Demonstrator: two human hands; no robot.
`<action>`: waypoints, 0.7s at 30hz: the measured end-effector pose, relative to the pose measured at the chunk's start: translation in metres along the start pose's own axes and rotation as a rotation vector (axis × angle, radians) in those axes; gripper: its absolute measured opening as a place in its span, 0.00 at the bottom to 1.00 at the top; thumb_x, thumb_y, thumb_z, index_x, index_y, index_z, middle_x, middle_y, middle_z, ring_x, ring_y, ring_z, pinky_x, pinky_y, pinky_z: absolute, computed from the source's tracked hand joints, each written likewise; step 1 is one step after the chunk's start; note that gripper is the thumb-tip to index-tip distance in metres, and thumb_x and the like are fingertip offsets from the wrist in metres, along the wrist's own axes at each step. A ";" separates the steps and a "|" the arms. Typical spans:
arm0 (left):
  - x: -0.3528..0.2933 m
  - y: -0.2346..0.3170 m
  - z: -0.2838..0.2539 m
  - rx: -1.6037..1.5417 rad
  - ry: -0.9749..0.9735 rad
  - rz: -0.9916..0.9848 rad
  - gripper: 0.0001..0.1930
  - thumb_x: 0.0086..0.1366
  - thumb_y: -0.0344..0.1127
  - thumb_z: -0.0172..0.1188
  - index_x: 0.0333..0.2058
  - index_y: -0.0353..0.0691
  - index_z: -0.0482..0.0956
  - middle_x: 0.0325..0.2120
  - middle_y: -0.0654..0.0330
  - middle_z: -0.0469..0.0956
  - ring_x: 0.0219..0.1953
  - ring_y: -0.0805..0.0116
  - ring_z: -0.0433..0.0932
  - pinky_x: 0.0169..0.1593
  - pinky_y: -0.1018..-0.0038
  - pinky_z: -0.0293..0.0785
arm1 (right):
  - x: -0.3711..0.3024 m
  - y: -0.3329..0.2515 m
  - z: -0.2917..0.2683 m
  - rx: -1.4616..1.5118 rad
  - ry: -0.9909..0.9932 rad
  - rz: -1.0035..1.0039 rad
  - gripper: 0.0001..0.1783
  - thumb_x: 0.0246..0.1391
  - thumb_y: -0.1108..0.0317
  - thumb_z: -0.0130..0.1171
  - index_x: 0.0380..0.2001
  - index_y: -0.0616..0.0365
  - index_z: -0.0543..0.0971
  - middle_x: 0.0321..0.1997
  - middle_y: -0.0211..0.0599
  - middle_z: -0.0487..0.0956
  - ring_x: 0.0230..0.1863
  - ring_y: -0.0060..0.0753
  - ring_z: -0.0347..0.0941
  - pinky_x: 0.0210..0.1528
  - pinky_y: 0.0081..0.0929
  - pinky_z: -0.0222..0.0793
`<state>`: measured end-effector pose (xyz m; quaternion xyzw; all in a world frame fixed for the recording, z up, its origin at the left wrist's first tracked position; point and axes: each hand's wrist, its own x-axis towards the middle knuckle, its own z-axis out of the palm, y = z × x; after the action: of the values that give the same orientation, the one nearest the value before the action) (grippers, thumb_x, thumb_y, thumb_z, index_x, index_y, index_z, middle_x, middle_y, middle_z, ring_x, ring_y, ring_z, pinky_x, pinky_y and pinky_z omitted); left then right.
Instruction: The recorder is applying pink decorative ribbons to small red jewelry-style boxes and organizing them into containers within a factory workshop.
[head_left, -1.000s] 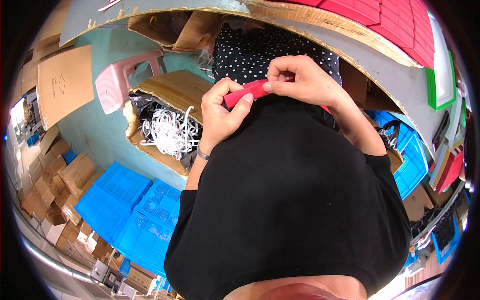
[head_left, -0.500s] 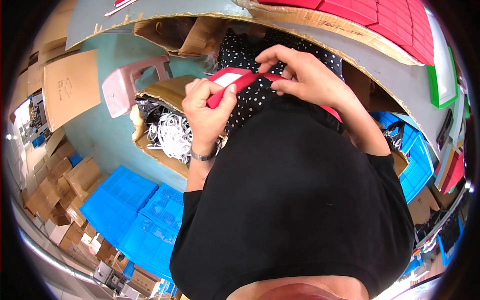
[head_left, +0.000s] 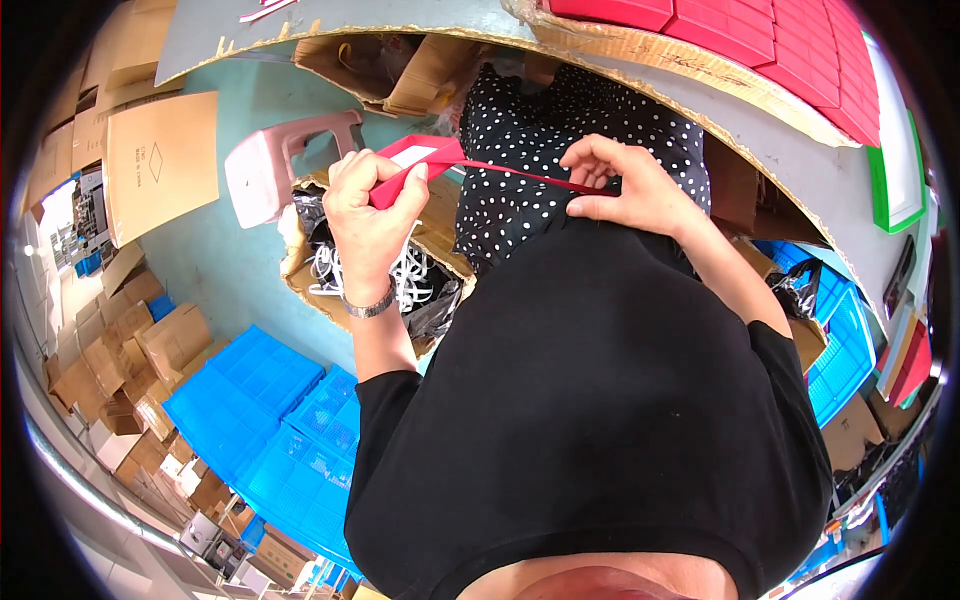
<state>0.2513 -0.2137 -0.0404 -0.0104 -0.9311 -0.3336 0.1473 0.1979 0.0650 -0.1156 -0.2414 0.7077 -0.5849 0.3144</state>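
My left hand [head_left: 368,215] is closed on a small red box [head_left: 441,151] with a white panel on its upper face, tilted above the polka-dot cloth [head_left: 510,215] over my lap. A thin red ribbon [head_left: 528,177] stretches rightward from the box to my right hand [head_left: 640,188]. The fingers of that hand are curled round the ribbon, thumb below. Where its far end goes is hidden behind the hand and my black shirt.
Ahead, a grey table [head_left: 390,14] carries stacked red boxes [head_left: 745,40] at the right. On the left are a pink plastic stool [head_left: 255,172], an open carton [head_left: 325,308] of white cords under my left forearm, and blue crates [head_left: 240,385]. Another blue crate [head_left: 842,345] stands at right.
My left hand has carried the red box leftward. The right hand has moved slightly right and down, and the ribbon now shows stretched between the two hands.
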 end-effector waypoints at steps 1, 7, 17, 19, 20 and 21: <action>0.000 -0.001 -0.001 0.002 0.002 0.000 0.13 0.46 0.28 0.67 0.15 0.38 0.68 0.13 0.62 0.65 0.20 0.66 0.63 0.32 0.72 0.60 | -0.001 0.001 0.003 -0.045 0.034 0.009 0.14 0.47 0.69 0.66 0.37 0.60 0.76 0.31 0.29 0.77 0.33 0.20 0.74 0.38 0.20 0.69; 0.002 -0.007 0.000 -0.001 -0.042 -0.002 0.13 0.46 0.28 0.67 0.15 0.38 0.68 0.13 0.62 0.65 0.20 0.66 0.63 0.34 0.71 0.61 | -0.014 0.002 -0.014 0.012 0.130 0.176 0.06 0.52 0.70 0.61 0.29 0.60 0.77 0.22 0.22 0.74 0.25 0.12 0.69 0.30 0.15 0.66; 0.004 0.005 0.009 -0.650 -0.005 -0.162 0.13 0.51 0.24 0.65 0.17 0.38 0.67 0.18 0.70 0.63 0.24 0.79 0.61 0.28 0.81 0.57 | -0.021 -0.120 -0.073 -0.452 0.319 -0.114 0.08 0.51 0.68 0.63 0.26 0.61 0.75 0.20 0.25 0.71 0.23 0.13 0.65 0.26 0.17 0.61; 0.003 0.002 0.013 -0.770 0.018 -0.143 0.13 0.51 0.23 0.63 0.17 0.38 0.66 0.18 0.68 0.63 0.23 0.79 0.59 0.29 0.80 0.56 | -0.020 -0.107 -0.071 -0.472 0.317 -0.050 0.10 0.50 0.65 0.64 0.26 0.60 0.74 0.19 0.26 0.71 0.23 0.16 0.65 0.27 0.19 0.63; 0.003 0.001 0.015 -0.770 0.020 -0.141 0.13 0.51 0.23 0.63 0.17 0.38 0.66 0.18 0.68 0.63 0.23 0.79 0.59 0.29 0.80 0.56 | -0.020 -0.101 -0.070 -0.474 0.317 -0.051 0.10 0.50 0.65 0.64 0.26 0.60 0.74 0.19 0.26 0.71 0.23 0.16 0.65 0.27 0.19 0.63; 0.001 0.001 0.016 -0.812 0.010 -0.157 0.13 0.51 0.23 0.64 0.18 0.38 0.66 0.18 0.68 0.63 0.24 0.78 0.59 0.29 0.80 0.56 | -0.021 -0.095 -0.067 -0.418 0.340 -0.022 0.10 0.50 0.65 0.64 0.26 0.60 0.75 0.19 0.26 0.71 0.23 0.16 0.65 0.27 0.19 0.63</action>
<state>0.2460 -0.2031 -0.0517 0.0051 -0.7210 -0.6841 0.1101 0.1613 0.1059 -0.0117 -0.2073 0.8531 -0.4614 0.1281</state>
